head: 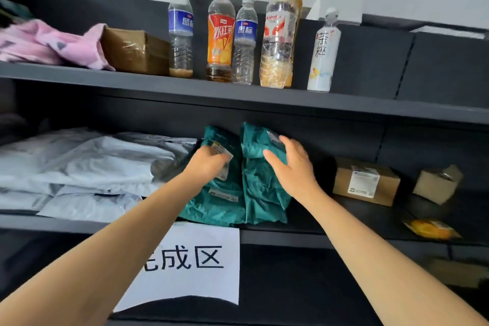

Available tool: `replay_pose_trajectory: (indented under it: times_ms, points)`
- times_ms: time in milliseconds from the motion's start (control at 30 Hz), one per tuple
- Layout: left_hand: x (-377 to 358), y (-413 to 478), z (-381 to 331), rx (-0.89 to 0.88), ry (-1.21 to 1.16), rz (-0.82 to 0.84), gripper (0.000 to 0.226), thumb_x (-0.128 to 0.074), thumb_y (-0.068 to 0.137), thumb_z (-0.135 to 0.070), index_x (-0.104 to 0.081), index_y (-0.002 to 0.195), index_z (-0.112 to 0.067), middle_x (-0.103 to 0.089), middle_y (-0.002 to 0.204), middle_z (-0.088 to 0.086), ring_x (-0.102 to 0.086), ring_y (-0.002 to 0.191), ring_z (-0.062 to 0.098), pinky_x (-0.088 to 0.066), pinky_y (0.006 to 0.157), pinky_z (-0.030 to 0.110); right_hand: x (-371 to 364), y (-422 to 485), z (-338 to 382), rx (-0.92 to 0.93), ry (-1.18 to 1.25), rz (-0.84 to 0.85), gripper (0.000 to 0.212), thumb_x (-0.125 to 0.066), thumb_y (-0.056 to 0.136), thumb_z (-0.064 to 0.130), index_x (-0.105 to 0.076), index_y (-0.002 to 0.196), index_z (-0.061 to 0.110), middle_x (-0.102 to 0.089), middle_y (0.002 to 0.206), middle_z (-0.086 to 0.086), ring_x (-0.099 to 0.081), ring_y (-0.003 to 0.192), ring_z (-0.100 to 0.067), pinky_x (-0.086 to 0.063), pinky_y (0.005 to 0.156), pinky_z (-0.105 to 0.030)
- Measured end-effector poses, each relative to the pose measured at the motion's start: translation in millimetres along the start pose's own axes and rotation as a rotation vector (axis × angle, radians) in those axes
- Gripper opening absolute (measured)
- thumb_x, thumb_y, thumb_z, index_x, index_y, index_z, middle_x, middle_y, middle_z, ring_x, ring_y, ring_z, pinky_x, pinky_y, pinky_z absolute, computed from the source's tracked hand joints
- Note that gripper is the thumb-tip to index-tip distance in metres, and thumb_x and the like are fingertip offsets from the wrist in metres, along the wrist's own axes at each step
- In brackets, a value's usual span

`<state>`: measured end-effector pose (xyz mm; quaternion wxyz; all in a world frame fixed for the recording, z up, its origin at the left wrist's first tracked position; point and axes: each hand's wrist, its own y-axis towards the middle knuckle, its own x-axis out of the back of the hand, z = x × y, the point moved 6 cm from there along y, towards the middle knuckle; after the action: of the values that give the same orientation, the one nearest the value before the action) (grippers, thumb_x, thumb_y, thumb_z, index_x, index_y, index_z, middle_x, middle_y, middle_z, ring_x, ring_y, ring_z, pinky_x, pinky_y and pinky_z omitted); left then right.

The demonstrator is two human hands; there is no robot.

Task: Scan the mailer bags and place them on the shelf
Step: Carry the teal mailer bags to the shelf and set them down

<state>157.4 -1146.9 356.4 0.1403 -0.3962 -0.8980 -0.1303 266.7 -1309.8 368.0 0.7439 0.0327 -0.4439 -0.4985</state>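
The left hand lay fingers-down on one teal mailer bag, curled over its white label; whether it pinched the plastic or only pressed it, I could not tell. The right hand was spread wide and flat on a second teal mailer bag, gripping nothing. Both bags sat side by side, touching, on the middle shelf, just right of a pile of grey mailer bags and well left of two cardboard boxes.

The bags looked soft, crumpled and light, with slick plastic skins. I judged they would sag if lifted by a corner and slide under a flat palm. A pinch across a folded edge or a hand beneath the bulk seemed the safer hold.

A paper sign hung from the shelf's front edge, its visible characters reading 成区, the first one hidden by the forearm. On the upper shelf stood bottles, marked 蓝标, 冰红茶 and 茶粹. The parcel labels were too blurred to read.
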Motion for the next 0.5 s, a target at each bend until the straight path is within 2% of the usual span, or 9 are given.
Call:
replay_pose_trajectory:
  times_ms: [100,200,267,333,400,500]
  points:
    - [17,-26,5,-0.059,0.126,-0.012,0.014,-0.055,0.091,-0.020,-0.044,0.097,-0.014,-0.045,0.075,-0.003,-0.046,0.075,0.020,-0.037,0.070,0.032,-14,-20,35,0.198,-0.147,0.092,0.056,-0.055,0.093,0.038,-0.041,0.142,0.015,-0.037,0.150,-0.004,-0.030,0.141,-0.021,-0.024,0.115,-0.038]
    - [41,-47,13,-0.066,0.215,-0.015,0.023,-0.058,0.089,-0.024,-0.052,0.108,-0.014,-0.056,0.081,0.002,-0.052,0.073,0.019,-0.042,0.070,0.031,-39,-41,71,0.320,-0.240,0.187,0.047,-0.054,0.093,0.035,-0.049,0.137,0.017,-0.041,0.147,-0.002,-0.034,0.138,-0.020,-0.026,0.113,-0.037]
    - [59,-56,21,-0.067,0.238,-0.017,0.022,-0.060,0.088,-0.021,-0.057,0.107,-0.010,-0.059,0.087,0.009,-0.053,0.077,0.023,-0.042,0.071,0.030,-49,-48,85,0.332,-0.313,0.099,0.045,-0.055,0.091,0.038,-0.055,0.131,0.019,-0.046,0.143,-0.002,-0.038,0.134,-0.021,-0.023,0.111,-0.038]
    - [72,-67,32,-0.081,0.241,0.013,0.010,-0.059,0.087,-0.016,-0.060,0.092,-0.007,-0.056,0.082,0.011,-0.050,0.075,0.022,-0.038,0.066,0.028,-42,-49,77,0.194,-0.262,-0.076,0.041,-0.056,0.089,0.036,-0.059,0.125,0.018,-0.052,0.135,-0.002,-0.046,0.128,-0.022,-0.028,0.108,-0.039]
    - [78,-72,43,-0.088,0.234,0.027,0.008,-0.060,0.086,-0.014,-0.062,0.084,-0.006,-0.058,0.081,0.009,-0.052,0.072,0.022,-0.040,0.067,0.027,-27,-54,48,-0.052,-0.089,-0.202,0.035,-0.057,0.089,0.030,-0.062,0.120,0.014,-0.058,0.127,-0.005,-0.054,0.115,-0.024,-0.040,0.100,-0.041]
    - [75,-78,51,-0.083,0.214,0.076,0.003,-0.060,0.088,-0.012,-0.060,0.089,-0.009,-0.058,0.081,0.006,-0.051,0.067,0.015,-0.040,0.060,0.022,-20,-75,-5,-0.334,-0.016,-0.194,0.032,-0.059,0.089,0.029,-0.063,0.117,0.013,-0.061,0.120,-0.010,-0.061,0.099,-0.029,-0.049,0.088,-0.043]
